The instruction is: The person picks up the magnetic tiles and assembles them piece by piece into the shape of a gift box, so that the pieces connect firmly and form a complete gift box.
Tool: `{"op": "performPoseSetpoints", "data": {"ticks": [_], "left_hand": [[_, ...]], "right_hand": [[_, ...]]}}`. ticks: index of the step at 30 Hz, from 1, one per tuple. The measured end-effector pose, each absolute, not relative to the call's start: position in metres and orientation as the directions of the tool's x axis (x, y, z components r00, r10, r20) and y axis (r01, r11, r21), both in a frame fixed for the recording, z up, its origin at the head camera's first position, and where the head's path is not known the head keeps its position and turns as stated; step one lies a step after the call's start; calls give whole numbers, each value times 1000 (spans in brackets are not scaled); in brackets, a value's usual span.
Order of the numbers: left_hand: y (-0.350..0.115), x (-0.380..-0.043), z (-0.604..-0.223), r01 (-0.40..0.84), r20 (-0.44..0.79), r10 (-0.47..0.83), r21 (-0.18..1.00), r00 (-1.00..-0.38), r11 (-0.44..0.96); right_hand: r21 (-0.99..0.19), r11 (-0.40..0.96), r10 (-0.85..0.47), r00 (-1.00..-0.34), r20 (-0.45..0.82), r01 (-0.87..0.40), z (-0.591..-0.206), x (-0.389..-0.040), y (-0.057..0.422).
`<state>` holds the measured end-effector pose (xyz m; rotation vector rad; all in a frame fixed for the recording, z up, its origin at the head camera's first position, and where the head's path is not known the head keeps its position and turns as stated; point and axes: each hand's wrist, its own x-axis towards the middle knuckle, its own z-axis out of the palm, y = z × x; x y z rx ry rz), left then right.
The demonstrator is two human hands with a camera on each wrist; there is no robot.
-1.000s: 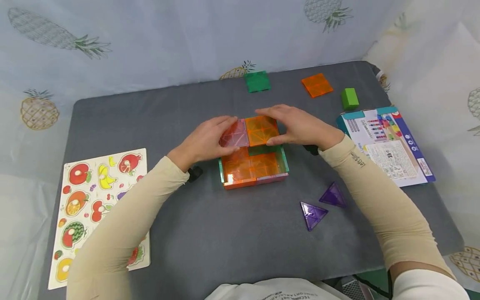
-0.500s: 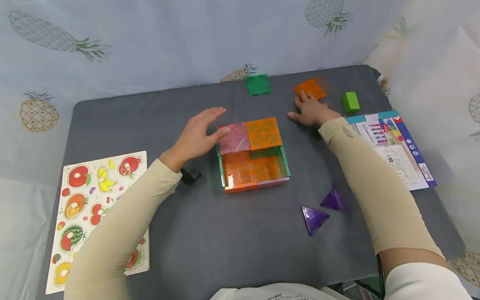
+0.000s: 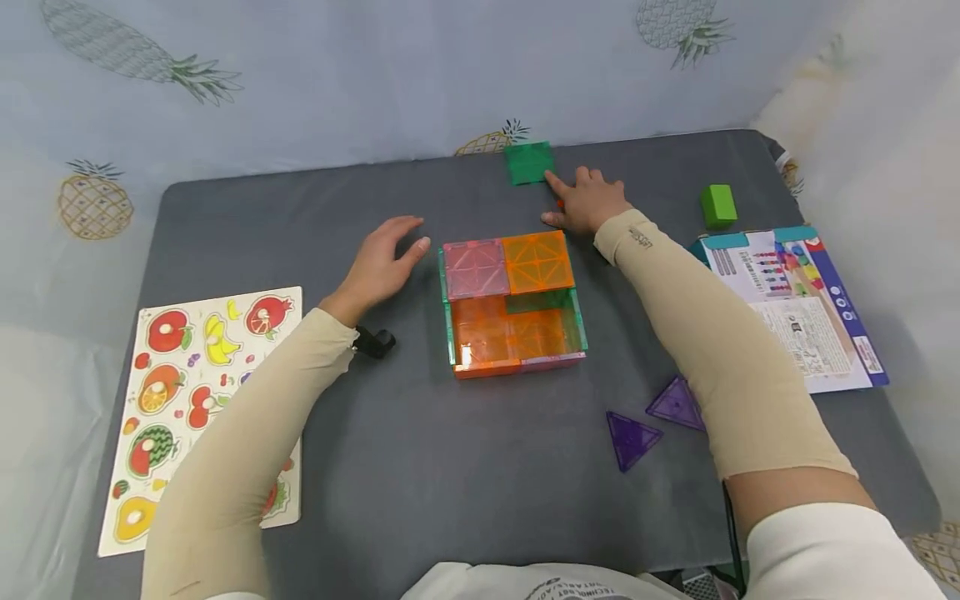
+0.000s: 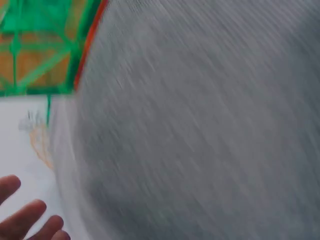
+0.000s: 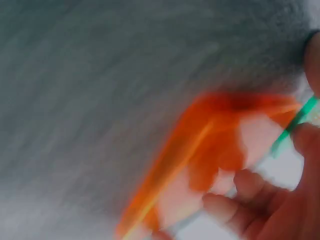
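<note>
A low box of see-through magnetic tiles (image 3: 551, 333) stands mid-table, its back half topped by a pink square tile (image 3: 475, 269) and an orange one (image 3: 537, 262). Left of it hovers my left hand (image 3: 378, 267), fingers loosely extended and holding nothing; its fingertips (image 4: 30, 217) show in the left wrist view. Behind the box, my right hand (image 3: 592, 200) holds a loose orange square tile (image 5: 202, 115), mostly hidden under the hand from the head. The index fingertip reaches the corner of a green square tile (image 3: 528, 162). The right wrist view is blurred.
Two purple triangle tiles (image 3: 632, 439) lie front right of the box. On the right are a green block (image 3: 718, 206) and a printed carton (image 3: 798, 317). A fruit puzzle board (image 3: 202, 367) lies left, partly under the left arm.
Both hands have left the box top. My right hand went to the back right, picked up the loose orange tile and moved left to the green tile. The left hand drew back leftward.
</note>
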<state>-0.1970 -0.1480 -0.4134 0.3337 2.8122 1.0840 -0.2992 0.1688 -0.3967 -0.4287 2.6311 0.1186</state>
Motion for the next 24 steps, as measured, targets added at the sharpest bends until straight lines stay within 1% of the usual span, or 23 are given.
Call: {"op": "performPoseSetpoints", "data": {"ticks": [3,5,7,9,11,12,15,17,18,20,21,22,24], "left_hand": [[-158,-197,-421,132,-23,200,678,-980,723],[-164,-198,-425,120,-25,184,671,-983,732],[-167,-200,-428,137,-23,198,646,-980,751],[-168,-202,-427,175,-17,233,609,-972,774],[-164,-206,-425,225,-19,284,561,-959,797],[-162,-208,-424,251,-25,313,536,-949,806],[-152,-215,-418,332,-52,398,461,-916,823],[-145,-222,-415,393,-69,454,399,-888,829],[-141,-228,-414,429,-68,482,363,-873,827],[-133,-241,-413,496,-71,539,306,-839,812],[-129,-248,-413,528,-78,568,282,-819,801],[-124,-256,-413,557,-86,595,263,-800,787],[-114,-269,-412,597,-116,634,246,-764,764]], "right_hand": [[-8,960,-240,-813,-530,-278,-392,-302,168],[-5,950,-263,-795,-547,-312,-392,-298,167],[-29,922,-337,-766,-547,-386,-394,-292,165],[-82,881,-438,-738,-513,-466,-399,-287,162],[-162,832,-538,-703,-465,-530,-407,-285,163],[-205,810,-580,-695,-424,-550,-411,-285,166],[-331,765,-639,-719,-275,-553,-420,-284,179],[-366,767,-616,-765,-188,-527,-421,-283,191],[-363,788,-581,-796,-169,-498,-421,-282,197],[-328,841,-505,-843,-188,-430,-419,-278,206],[-290,869,-467,-857,-219,-400,-417,-276,209],[-248,889,-442,-861,-251,-384,-416,-274,212],[-196,906,-421,-849,-319,-375,-414,-271,214]]}}
